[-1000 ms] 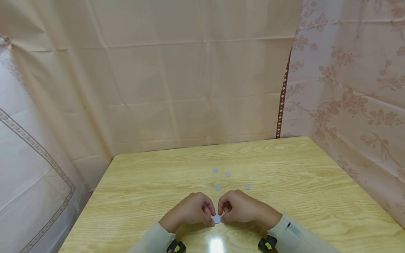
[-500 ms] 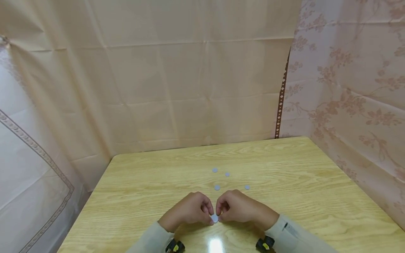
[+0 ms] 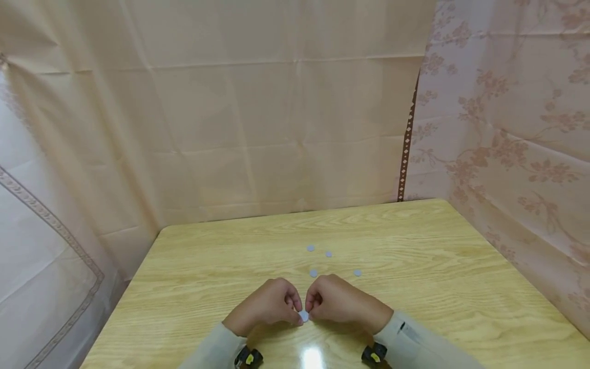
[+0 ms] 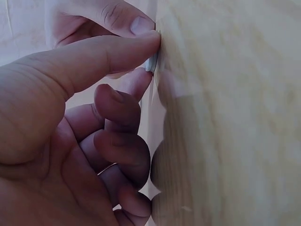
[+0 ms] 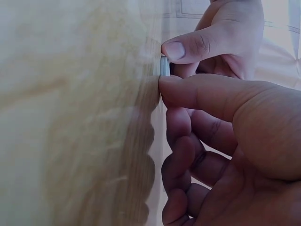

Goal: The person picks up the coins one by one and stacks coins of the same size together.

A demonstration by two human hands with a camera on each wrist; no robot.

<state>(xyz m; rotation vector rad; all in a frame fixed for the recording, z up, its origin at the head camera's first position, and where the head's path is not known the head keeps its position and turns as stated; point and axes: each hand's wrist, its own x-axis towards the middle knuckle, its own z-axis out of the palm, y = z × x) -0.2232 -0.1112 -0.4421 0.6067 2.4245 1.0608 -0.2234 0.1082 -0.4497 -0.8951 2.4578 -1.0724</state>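
Disc (image 3: 303, 315), small, round, pale grey: we find it at the near middle of the wooden table (image 3: 461, 287), lying flat against the tabletop and caught between the fingertips of both hands.

Left hand (image 3: 265, 312): we record it resting on the table just left of the disc, fingers curled, thumb and a fingertip pinching the disc's edge; the left wrist view shows the thumb (image 4: 94, 56) stretched to the rim of the disc (image 4: 151, 63) while the other fingers fold into the palm.

Right hand (image 3: 338, 303): we note it mirroring the left, just right of the disc, touching it, fingers curled. In the right wrist view the thumb (image 5: 207, 94) presses beside the disc (image 5: 164, 66), and the other hand's thumb tip meets it from above.

Loose discs, four: we count one (image 3: 313, 273) just beyond the knuckles, one (image 3: 357, 272) to its right, and two further back, (image 3: 311, 248) and (image 3: 329, 253), near each other.

Surround: we list a beige cloth backdrop (image 3: 276, 128) behind the table and a floral curtain (image 3: 507, 128) on the right.
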